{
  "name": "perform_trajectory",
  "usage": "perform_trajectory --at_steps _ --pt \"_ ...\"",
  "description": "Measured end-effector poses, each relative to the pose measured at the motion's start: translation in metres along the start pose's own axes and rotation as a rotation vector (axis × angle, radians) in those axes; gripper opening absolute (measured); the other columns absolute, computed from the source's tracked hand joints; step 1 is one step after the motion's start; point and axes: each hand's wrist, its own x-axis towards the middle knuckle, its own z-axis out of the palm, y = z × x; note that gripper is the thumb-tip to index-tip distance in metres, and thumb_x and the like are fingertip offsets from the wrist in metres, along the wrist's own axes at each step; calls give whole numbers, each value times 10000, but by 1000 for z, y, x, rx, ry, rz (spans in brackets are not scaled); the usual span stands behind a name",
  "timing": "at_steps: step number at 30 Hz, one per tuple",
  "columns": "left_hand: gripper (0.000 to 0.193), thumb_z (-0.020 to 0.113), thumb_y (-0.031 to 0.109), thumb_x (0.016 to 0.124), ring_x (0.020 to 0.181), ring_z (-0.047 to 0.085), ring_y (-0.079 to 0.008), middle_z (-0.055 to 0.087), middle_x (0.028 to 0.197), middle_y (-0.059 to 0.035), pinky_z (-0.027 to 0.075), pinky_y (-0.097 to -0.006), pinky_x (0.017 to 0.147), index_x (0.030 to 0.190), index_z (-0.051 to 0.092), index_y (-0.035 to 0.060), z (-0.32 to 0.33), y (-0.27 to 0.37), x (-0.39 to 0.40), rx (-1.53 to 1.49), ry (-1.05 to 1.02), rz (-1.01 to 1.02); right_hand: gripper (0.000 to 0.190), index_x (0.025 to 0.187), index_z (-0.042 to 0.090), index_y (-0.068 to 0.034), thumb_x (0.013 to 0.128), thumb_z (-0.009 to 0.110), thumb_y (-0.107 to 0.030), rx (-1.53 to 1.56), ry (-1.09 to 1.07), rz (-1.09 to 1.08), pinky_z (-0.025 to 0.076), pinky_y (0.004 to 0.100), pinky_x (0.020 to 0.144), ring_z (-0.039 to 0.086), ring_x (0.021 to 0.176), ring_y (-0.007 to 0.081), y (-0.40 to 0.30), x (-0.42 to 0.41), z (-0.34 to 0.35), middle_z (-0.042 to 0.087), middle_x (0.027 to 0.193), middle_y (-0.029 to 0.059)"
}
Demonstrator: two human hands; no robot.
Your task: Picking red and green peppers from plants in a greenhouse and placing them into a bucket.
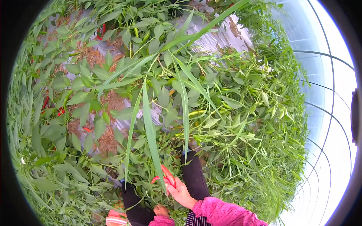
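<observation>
My right hand, below the middle of the view, grips several red chili peppers, their tips pointing away from me. Beside it on the left, my left hand is low between my legs, in front of the dark trousers. Its fingers are partly hidden, so I cannot tell whether it holds anything. Pink dotted sleeves cover both arms. Long grass blades hang across the view, one passing in front of the held peppers. Leafy chili plants surround both hands.
A red-pink object with white stripes, perhaps a bag or bucket, sits at lower left. Red chilies and green chilies hang among leaves. Silvery mulch film and dry straw cover the ground. Greenhouse hoops arch at right.
</observation>
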Motion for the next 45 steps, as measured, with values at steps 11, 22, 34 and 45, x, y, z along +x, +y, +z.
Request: perform_trajectory --at_steps 11,22,34,45 --pt "487 511 481 909 747 570 -118 639 899 -12 442 -256 625 1111 578 43 -119 191 -118 -890 -540 82 317 953 436 -32 919 531 -333 -841 -302 -206 480 395 557 613 698 335 -90 -52 14 600 784 153" --pt "382 501 438 923 744 593 -148 634 862 -33 473 -271 627 997 615 81 -157 216 -207 -980 -416 240 260 977 471 -4 806 570 -172 -1279 -760 -689 478 453 661 598 818 370 -165 -123 57 570 919 206" --pt "114 592 182 856 568 589 -160 616 712 -35 474 -286 481 841 598 69 -236 172 -143 -1439 -382 -42 366 1058 499 15 838 557 -272 -1621 -965 -748 484 460 751 583 907 375 -161 -151 169 563 965 210" --pt "189 588 172 835 905 607 -280 636 903 -108 483 -417 869 949 594 21 -420 90 -82 -1900 -648 184 506 887 565 -5 880 491 -505 -1577 -933 -660 463 456 667 600 762 383 -125 -206 366 604 781 217"
